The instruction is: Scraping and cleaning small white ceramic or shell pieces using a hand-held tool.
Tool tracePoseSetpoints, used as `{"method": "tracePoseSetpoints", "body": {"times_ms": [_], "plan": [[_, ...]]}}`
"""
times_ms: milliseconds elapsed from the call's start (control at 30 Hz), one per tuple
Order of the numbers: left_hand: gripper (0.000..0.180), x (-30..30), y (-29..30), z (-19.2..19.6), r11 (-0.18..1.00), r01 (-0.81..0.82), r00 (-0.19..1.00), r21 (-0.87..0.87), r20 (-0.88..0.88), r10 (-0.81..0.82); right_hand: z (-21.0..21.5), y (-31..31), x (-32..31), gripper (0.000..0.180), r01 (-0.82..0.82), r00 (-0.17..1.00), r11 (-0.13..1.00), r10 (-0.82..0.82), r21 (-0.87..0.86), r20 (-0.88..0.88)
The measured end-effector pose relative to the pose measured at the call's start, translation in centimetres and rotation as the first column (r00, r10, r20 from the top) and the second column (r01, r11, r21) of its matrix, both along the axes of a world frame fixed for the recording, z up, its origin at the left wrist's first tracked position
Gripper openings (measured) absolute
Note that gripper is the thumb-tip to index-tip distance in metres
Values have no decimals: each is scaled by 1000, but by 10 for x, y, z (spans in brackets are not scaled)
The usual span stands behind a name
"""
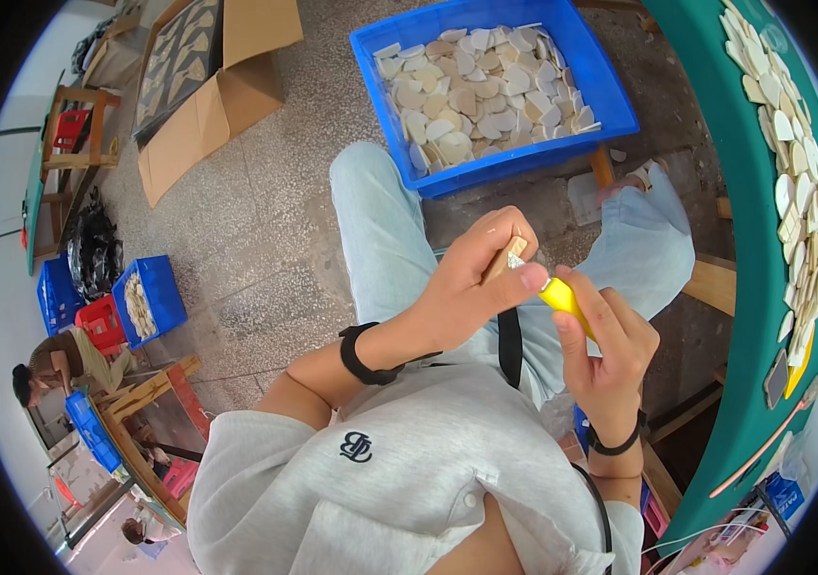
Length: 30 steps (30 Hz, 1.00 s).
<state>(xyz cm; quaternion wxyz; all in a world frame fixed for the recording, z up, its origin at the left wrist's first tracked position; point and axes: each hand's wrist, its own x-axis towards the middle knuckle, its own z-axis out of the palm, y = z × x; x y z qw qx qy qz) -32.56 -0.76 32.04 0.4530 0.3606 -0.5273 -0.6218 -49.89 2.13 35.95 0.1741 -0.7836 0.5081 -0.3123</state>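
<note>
Pieces [490, 96]: in the bin [612, 81]
Carton [189, 144]: left of bin
Table [759, 326]: right of bin
Left hand [466, 287], right hand [612, 350]: before bin

The right hand [615, 340] partly hides the yellow handle [562, 296]; the top edge crops the cardboard box [193, 134].

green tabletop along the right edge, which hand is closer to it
Right: the right hand, holding a yellow-handled tool, is left of the green tabletop, with a gap between; the left hand, holding a small tan piece, is farther left.
</note>
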Motion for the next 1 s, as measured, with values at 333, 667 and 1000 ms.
{"method": "tracePoseSetpoints", "body": {"times_ms": [333, 667, 1000], "plan": [[32, 2, 0, 0, 966, -51, 967, -254, 228, 111, 8, 0, -5, 31, -26, 994, 1000, 26, 1, -108], [33, 3, 1, -3, 946, -72, 944, -316, 285, 167, 6, 0, -6, 33, -41, 987, 999, 37, -28, -156], [37, -1, 0, -9, 970, -101, 947, -219, 277, 161, -7, -4, 1, 29, 46, 982, 996, -58, -71, -182]]}}
